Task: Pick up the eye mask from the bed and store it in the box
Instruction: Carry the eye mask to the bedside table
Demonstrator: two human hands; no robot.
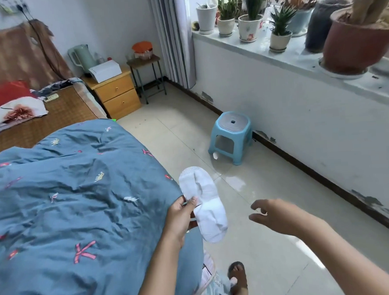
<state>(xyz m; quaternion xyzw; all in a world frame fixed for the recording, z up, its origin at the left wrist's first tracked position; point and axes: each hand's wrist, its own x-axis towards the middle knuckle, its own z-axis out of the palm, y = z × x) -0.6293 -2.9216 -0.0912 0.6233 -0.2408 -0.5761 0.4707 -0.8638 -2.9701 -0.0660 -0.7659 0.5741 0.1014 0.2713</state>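
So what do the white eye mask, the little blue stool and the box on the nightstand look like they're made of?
The eye mask, held in the left hand, looks like soft, matte non-woven fabric: it droops and creases, with a stitched-looking edge. The blue stool seems moulded plastic, smooth with a slight sheen. The white box on the nightstand looks like matte cardboard, though it is too far off to be sure.

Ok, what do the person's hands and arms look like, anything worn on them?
Both arms are bare as far as the view shows: no sleeves, gloves, watch or bracelets. The left hand and right hand show no rings that I can make out.
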